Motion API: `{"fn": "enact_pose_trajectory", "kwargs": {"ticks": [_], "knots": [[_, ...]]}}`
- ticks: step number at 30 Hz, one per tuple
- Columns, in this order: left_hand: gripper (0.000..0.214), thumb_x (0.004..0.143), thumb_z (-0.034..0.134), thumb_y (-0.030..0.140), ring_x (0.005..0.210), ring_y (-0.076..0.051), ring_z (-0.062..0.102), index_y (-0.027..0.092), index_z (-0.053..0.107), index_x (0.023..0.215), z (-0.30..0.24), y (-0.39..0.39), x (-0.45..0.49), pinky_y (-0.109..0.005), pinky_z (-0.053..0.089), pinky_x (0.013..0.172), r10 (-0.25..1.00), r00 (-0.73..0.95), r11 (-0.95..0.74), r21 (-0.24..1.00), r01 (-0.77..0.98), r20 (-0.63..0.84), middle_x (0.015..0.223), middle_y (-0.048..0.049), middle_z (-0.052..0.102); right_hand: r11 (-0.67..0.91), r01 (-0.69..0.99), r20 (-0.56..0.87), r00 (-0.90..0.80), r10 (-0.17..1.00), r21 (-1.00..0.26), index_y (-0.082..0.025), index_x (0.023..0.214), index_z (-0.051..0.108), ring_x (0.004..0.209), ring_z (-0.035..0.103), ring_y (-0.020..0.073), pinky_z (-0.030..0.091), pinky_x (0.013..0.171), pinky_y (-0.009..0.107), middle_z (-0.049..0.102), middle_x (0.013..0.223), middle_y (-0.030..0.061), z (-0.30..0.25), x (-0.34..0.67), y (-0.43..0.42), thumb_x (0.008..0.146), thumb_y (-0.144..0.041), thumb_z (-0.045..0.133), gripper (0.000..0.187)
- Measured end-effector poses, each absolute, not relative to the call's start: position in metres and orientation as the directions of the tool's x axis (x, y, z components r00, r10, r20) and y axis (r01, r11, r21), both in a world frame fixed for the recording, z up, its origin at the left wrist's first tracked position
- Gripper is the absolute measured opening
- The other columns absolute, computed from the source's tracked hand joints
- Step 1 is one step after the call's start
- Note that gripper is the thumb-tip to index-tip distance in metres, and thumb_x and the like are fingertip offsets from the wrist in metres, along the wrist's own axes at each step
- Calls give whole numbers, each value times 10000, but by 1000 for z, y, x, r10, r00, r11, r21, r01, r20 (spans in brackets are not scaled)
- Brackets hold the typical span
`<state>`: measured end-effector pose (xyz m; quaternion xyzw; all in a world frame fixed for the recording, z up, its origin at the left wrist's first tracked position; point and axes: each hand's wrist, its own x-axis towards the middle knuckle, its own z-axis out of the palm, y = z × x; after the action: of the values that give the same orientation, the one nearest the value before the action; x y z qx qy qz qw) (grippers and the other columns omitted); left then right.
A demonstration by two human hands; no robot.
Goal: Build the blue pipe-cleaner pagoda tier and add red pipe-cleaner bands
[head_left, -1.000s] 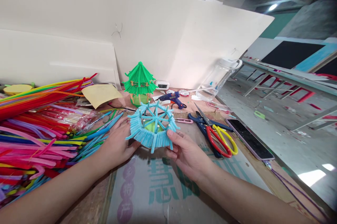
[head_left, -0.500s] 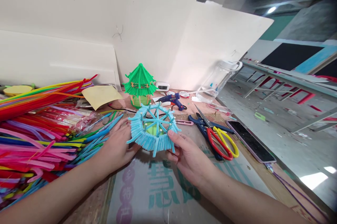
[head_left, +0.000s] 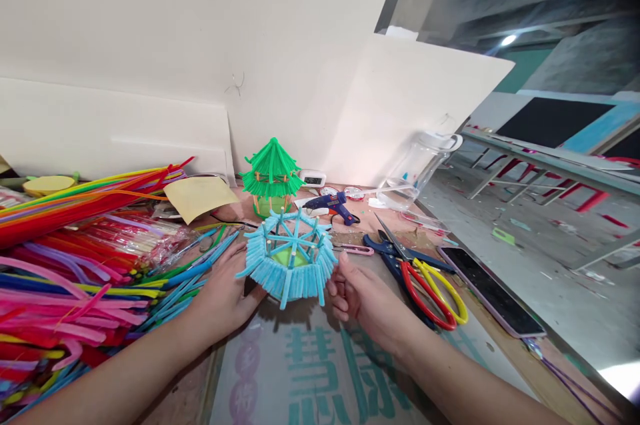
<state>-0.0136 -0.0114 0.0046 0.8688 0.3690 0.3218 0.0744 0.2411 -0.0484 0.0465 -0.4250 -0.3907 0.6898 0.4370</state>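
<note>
A light-blue pipe-cleaner pavilion roof (head_left: pixel 293 278), with a spoked ring of sticks on top and a green base showing through it, is tilted toward me above the table. My left hand (head_left: pixel 233 288) grips its left side, thumb low near the rim and fingers partly hidden behind. Beside the right rim is my right hand (head_left: pixel 357 292), its thumb raised off the rim and its fingers loosely curled with nothing visible in them. Just behind stands a finished-looking green pavilion (head_left: pixel 273 175) with a tiered pointed roof.
Bundles of coloured pipe cleaners (head_left: pixel 75 292) fill the left side. At right lie scissors (head_left: pixel 430 285), dark-handled pliers (head_left: pixel 383 246) and a phone (head_left: pixel 490 288). A blue glue gun (head_left: pixel 333 204), a small digital clock (head_left: pixel 313 178) and a clear water jug (head_left: pixel 415 168) stand farther back.
My right thumb has come off the blue roof's rim, and the hand has moved slightly right. The roof has turned and tilted a little. The whole view has shifted up slightly.
</note>
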Motion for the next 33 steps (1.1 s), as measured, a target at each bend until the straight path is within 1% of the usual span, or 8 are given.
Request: {"fn": "enact_pose_trajectory", "kwargs": {"ticks": [10, 14, 16, 20, 26, 29, 31, 33], "knots": [[437, 862, 599, 208, 1309, -309, 584, 220, 618, 1298, 31, -12, -20, -471, 490, 1071, 772, 478, -634, 466, 617, 419, 1396, -124, 638, -13, 184, -42, -153, 987, -983, -199, 615, 551, 477, 452, 126, 355, 465, 271, 522, 552, -8, 50, 246, -41, 787, -847, 565, 671], [222, 900, 571, 347, 861, -340, 735, 208, 724, 979, 54, -28, -40, -441, 538, 775, 886, 397, -456, 297, 839, 241, 913, -122, 772, 152, 299, 131, -90, 987, -942, -198, 552, 582, 544, 446, 143, 322, 545, 289, 507, 529, -2, 62, 255, -40, 777, -823, 610, 665], [206, 890, 582, 358, 683, -292, 713, 231, 732, 829, 62, -45, -41, -354, 487, 630, 920, 370, -392, 342, 854, 130, 741, -76, 744, 239, 342, 237, -48, 970, -909, -204, 608, 644, 586, 473, 158, 336, 578, 296, 531, 567, 2, 74, 260, -44, 823, -751, 632, 588], [138, 863, 654, 356, 668, -221, 703, 295, 775, 888, 63, -82, -12, -278, 448, 606, 831, 557, -418, 670, 614, 8, 761, -12, 764, 417, 431, 412, -110, 904, -800, -221, 717, 693, 595, 524, 173, 377, 585, 303, 580, 606, 8, 100, 261, -57, 952, -570, 578, 437], [474, 869, 642, 349, 895, -266, 688, 222, 641, 1325, 41, -94, 20, -359, 511, 816, 903, 410, -342, 794, 503, 130, 1117, -111, 745, 570, 573, 476, -323, 818, -589, -244, 962, 700, 758, 609, 192, 424, 678, 317, 686, 893, 46, 101, 250, -62, 995, -402, 574, 205], [485, 896, 618, 424, 779, -240, 661, 180, 621, 1315, 37, -90, 23, -344, 505, 731, 938, 341, -207, 892, 401, 65, 901, -76, 731, 589, 624, 469, -370, 802, -514, -251, 1112, 684, 787, 610, 187, 425, 681, 317, 680, 984, 57, 99, 245, -55, 1005, -379, 568, 203], [562, 881, 644, 521, 719, -213, 655, 164, 596, 1313, 38, -89, 29, -316, 498, 679, 953, 303, -66, 976, 209, 0, 828, -48, 701, 605, 627, 471, -394, 789, -491, -242, 1140, 685, 787, 603, 181, 430, 686, 315, 678, 993, 59, 104, 241, -49, 1008, -352, 567, 209], [646, 803, 727, 607, 721, -176, 677, 186, 599, 1277, 40, -88, 40, -294, 507, 674, 957, 284, 90, 994, -65, -68, 1025, -74, 704, 625, 621, 479, -415, 774, -472, -228, 1128, 696, 759, 590, 166, 434, 685, 312, 675, 998, 58, 113, 235, -43, 998, -323, 585, 195]]}}
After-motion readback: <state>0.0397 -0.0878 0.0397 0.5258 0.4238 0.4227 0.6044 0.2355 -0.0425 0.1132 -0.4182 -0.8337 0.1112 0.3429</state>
